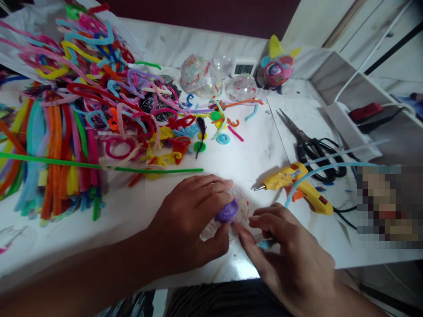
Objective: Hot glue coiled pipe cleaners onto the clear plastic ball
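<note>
Low in the centre of the frame, the left hand (pixel 193 215) curls over a clear, colour-flecked plastic dome (pixel 243 203), thumb and forefinger pinching the round purple coiled disc (pixel 227 211) against it. Just to the right, the right hand (pixel 289 246) has its thumb tip at the dome's edge; I cannot tell whether it grips the fuzzy light-blue piece (pixel 265 244) beside it

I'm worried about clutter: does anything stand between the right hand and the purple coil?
Nothing loose visibly stands between the right hand and the purple coil. The left hand partly covers the coil, its thumb near the lower edge.
</note>
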The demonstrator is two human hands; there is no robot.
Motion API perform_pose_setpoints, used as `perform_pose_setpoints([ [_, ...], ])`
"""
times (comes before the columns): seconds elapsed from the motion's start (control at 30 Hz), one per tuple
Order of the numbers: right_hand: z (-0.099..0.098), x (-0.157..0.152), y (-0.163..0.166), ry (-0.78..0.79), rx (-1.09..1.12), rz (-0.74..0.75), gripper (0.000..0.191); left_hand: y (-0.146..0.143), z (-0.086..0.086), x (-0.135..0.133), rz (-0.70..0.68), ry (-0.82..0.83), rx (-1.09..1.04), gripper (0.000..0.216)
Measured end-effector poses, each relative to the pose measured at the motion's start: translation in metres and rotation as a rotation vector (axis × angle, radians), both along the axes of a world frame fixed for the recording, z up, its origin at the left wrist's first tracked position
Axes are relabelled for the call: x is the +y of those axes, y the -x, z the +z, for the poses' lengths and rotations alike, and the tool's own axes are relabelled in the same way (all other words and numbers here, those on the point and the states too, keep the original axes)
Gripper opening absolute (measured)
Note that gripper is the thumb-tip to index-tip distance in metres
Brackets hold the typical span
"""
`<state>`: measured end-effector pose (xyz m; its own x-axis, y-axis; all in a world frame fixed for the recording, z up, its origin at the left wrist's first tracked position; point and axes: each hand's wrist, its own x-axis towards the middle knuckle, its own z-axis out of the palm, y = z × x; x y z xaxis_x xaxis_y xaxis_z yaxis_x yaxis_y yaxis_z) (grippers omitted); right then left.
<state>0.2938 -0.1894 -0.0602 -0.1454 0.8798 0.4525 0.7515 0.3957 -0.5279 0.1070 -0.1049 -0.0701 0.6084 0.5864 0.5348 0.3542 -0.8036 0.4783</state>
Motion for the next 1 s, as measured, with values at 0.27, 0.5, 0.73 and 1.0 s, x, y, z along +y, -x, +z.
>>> perform_pose_setpoints([
  [0.27, 0.016, 0.017, -0.012, 0.047, -0.292, 0.191, 0.014, 0.001, -0.001, 0.002, -0.034, 0.023, -0.018, 0.039],
  [0.5, 0.019, 0.027, -0.017, -0.064, -0.252, 0.309, 0.031, 0.003, -0.001, 0.000, -0.032, 0.028, -0.024, 0.039],
  [0.73, 0.021, 0.034, -0.014, -0.101, -0.150, 0.244, 0.017, 0.002, 0.000, 0.000, -0.021, 0.021, -0.012, 0.037],
  [1.0, 0.024, 0.034, -0.011, 0.149, -0.002, 0.187, 0.018, -0.002, 0.008, -0.004, 0.023, 0.114, 0.010, 0.036],
])
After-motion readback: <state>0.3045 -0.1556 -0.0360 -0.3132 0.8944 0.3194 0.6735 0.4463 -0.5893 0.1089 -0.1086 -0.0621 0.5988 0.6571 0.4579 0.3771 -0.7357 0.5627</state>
